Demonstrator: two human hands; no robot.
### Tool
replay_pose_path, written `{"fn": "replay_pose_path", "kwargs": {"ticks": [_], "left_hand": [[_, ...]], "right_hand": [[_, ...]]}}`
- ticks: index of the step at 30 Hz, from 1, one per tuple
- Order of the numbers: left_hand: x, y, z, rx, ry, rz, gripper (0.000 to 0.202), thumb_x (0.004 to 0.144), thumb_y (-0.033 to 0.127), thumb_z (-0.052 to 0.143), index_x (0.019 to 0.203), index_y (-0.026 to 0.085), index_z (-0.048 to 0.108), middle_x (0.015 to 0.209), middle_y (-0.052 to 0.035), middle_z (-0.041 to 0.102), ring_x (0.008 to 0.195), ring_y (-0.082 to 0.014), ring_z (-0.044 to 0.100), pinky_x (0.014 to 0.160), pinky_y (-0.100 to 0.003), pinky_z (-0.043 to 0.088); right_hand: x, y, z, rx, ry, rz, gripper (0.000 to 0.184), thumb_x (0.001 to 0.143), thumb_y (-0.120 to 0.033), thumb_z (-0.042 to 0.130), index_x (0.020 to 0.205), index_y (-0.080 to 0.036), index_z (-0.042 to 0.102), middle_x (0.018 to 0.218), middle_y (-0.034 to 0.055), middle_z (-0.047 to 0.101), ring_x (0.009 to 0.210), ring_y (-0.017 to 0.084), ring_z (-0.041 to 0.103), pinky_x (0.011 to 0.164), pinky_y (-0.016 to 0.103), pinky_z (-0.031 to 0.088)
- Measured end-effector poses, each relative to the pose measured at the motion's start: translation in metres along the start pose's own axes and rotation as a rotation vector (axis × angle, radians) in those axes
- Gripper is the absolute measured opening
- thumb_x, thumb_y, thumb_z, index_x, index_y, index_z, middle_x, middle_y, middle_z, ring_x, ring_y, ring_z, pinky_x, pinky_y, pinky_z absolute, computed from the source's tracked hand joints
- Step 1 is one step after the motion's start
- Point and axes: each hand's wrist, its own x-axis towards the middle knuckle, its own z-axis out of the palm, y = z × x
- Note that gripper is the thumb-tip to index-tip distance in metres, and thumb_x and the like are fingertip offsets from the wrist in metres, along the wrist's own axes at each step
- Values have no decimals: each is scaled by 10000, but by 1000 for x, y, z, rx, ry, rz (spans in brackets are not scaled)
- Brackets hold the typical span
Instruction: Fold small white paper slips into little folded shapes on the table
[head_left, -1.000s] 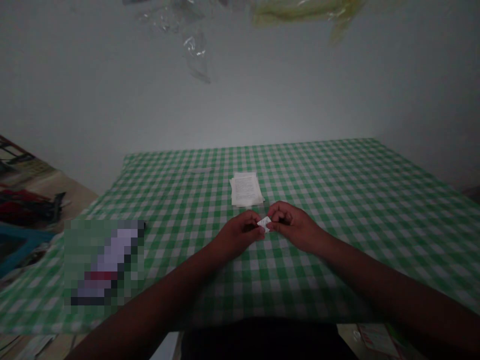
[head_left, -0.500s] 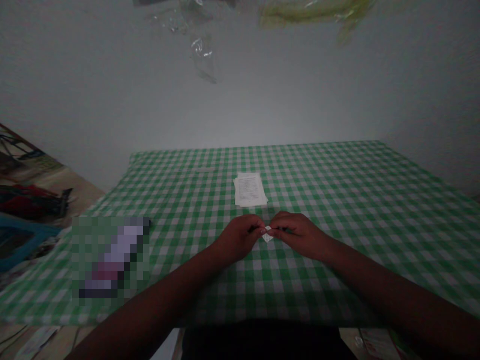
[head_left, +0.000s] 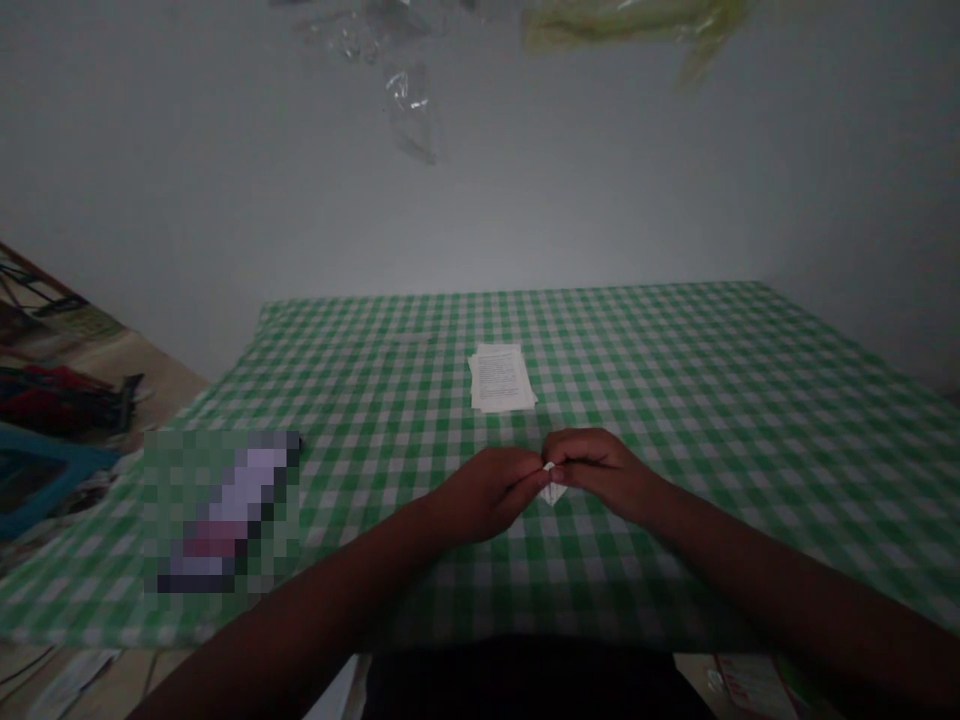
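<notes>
Both of my hands meet over the middle of a table covered in a green and white checked cloth (head_left: 675, 380). My left hand (head_left: 491, 493) and my right hand (head_left: 604, 470) each pinch a small folded piece of white paper (head_left: 553, 490) between fingertips, just above the cloth. Most of the paper is hidden by my fingers. A small stack of white printed paper slips (head_left: 501, 378) lies on the cloth a little beyond my hands.
A blurred-out object (head_left: 221, 510) lies on the cloth at the left. Beyond the table stands a pale wall with clear plastic bags (head_left: 409, 100) hanging at the top. Dark clutter and a blue item (head_left: 37, 475) sit on the floor at the left.
My hands have moved slightly nearer to me and lower, still pinching the small paper. Fingers now cover more of it than before.
</notes>
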Motion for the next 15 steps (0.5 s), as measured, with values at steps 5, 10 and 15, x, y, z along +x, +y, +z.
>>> {"fn": "replay_pose_path", "kwargs": {"ticks": [5, 10, 15], "left_hand": [[1, 5, -2, -91, 45, -30, 369, 1000, 317, 363, 661, 178, 406, 589, 47, 395, 552, -92, 399, 557, -240, 313], [0, 4, -2, -138, -2, -50, 368, 991, 329, 367, 657, 183, 417, 606, 33, 425, 575, -105, 422, 586, -252, 326], [0, 4, -1, -163, 42, -88, 385, 982, 360, 368, 659, 177, 468, 599, 26, 435, 577, -110, 426, 581, -251, 341]], "right_hand": [[-2, -4, 3, -62, 8, -22, 229, 921, -262, 523, 708, -187, 555, 661, -26, 478, 629, 117, 462, 586, 258, 356], [-2, 3, 10, 97, 65, 95, 231, 859, -254, 509, 635, -198, 524, 603, -32, 437, 593, 125, 416, 571, 268, 339], [-1, 6, 15, 230, 83, 200, 234, 877, -321, 510, 681, -199, 549, 613, -26, 470, 592, 127, 455, 571, 265, 374]]}}
